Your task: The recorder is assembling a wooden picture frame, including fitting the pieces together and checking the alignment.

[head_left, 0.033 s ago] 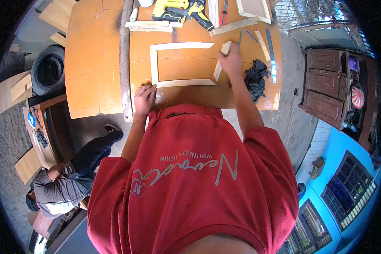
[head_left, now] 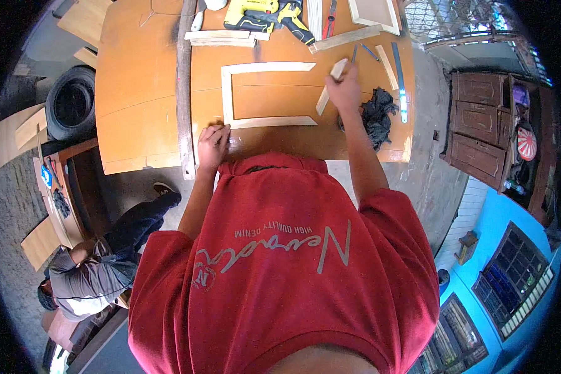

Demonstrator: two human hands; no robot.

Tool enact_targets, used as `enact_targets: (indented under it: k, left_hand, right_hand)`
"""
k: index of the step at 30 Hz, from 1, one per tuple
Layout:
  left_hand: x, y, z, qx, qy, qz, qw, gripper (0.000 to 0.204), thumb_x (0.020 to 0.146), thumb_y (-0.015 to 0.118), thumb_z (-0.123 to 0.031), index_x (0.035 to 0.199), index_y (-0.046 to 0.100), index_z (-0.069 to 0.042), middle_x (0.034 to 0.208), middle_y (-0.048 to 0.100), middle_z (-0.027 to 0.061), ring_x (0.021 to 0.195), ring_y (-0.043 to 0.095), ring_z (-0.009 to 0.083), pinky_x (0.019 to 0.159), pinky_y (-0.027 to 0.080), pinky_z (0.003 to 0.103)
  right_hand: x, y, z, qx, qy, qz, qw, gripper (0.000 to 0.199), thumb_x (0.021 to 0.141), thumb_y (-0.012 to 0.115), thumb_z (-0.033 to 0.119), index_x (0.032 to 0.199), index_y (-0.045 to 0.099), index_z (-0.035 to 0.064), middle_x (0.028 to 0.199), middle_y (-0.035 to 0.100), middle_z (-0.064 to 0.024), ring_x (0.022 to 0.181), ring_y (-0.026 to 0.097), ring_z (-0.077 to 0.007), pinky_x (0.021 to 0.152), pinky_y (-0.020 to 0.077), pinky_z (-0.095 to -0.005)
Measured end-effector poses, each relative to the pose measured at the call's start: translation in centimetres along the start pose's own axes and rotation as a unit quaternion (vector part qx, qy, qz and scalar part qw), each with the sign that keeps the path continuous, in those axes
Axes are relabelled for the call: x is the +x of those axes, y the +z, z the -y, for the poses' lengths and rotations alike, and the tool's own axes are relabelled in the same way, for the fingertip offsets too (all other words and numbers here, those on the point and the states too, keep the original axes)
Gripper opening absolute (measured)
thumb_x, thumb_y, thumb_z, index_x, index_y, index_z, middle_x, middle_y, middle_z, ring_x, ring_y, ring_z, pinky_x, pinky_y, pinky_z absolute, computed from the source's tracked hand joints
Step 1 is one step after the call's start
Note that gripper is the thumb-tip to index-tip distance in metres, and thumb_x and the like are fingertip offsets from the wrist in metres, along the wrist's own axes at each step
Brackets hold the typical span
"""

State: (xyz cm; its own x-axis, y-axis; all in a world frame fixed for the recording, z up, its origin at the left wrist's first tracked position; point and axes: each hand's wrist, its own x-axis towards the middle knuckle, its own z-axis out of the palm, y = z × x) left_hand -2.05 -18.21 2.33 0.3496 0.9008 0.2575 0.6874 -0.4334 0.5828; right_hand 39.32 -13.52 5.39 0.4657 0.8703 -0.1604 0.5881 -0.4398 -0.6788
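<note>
- Right hand (head_left: 344,89) grips a short pale wooden strip (head_left: 330,86) at the open right end of a three-sided pale wooden frame (head_left: 227,93).
- Left hand (head_left: 212,144), fingers curled, rests on the orange worktop (head_left: 143,93) just below the frame's near corner.

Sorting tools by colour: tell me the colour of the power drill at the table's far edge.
The power drill is yellow and black, seen in the head view.

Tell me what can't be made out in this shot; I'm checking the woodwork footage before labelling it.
Head view:
- Right hand covers the middle of the wooden strip; grip unclear.
- Left hand: curled fingers hide whatever is under it on the workbench.
- Yellow power tool: cut off by the top edge.
- Open frame: joints too small to judge.
- Dark rag: a shapeless clump.
</note>
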Motion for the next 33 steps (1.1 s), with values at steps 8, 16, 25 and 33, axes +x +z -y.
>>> enact_targets:
  k: [8,16,25,33]
  left_hand:
    - [0.2,0.2,0.3,-0.004,0.008,0.014,1.0,0.014,0.088,0.075,-0.005,0.101,0.078,-0.005,0.097,0.073,0.0104,0.089,0.066,0.0298,0.08,0.053,0.039]
    - [0.3,0.0,0.4,-0.009,0.009,0.027,1.0,0.016,0.088,0.075,-0.006,0.104,0.077,-0.004,0.098,0.073,0.0105,0.089,0.066,0.0304,0.081,0.054,0.04]
    - [0.3,0.0,0.4,-0.008,0.007,0.026,1.0,0.017,0.086,0.076,-0.004,0.104,0.077,-0.004,0.099,0.073,0.0113,0.09,0.066,0.0308,0.081,0.054,0.039]
    - [0.3,0.2,0.1,-0.001,0.012,0.003,1.0,0.012,0.086,0.077,-0.008,0.099,0.078,-0.007,0.094,0.072,0.0099,0.086,0.067,0.0291,0.08,0.054,0.04]
  right_hand:
    - [-5.5,-0.2,-3.9,0.344,-0.099,-0.245,0.901,0.06,0.085,0.085,0.005,0.129,0.043,0.0004,0.105,0.061,-0.0088,0.092,0.06,-0.0137,0.078,0.0532,-0.0279]
    - [-10.1,3.6,-5.8,0.114,-0.027,-0.197,0.973,0.027,0.085,0.084,0.017,0.102,0.068,0.002,0.102,0.073,-0.0153,0.091,0.072,-0.0271,0.08,0.0578,-0.0385]
    - [-9.1,3.6,-5.7,-0.039,-0.086,-0.105,0.99,0.036,0.084,0.08,0.018,0.115,0.068,0.0032,0.102,0.072,-0.0168,0.095,0.071,-0.0349,0.082,0.0572,-0.0452]
    - [-7.2,2.7,-5.4,0.072,0.014,-0.079,0.994,0.03,0.087,0.073,0.014,0.115,0.069,0.0019,0.098,0.075,-0.0176,0.088,0.075,-0.0339,0.081,0.0589,-0.0446]
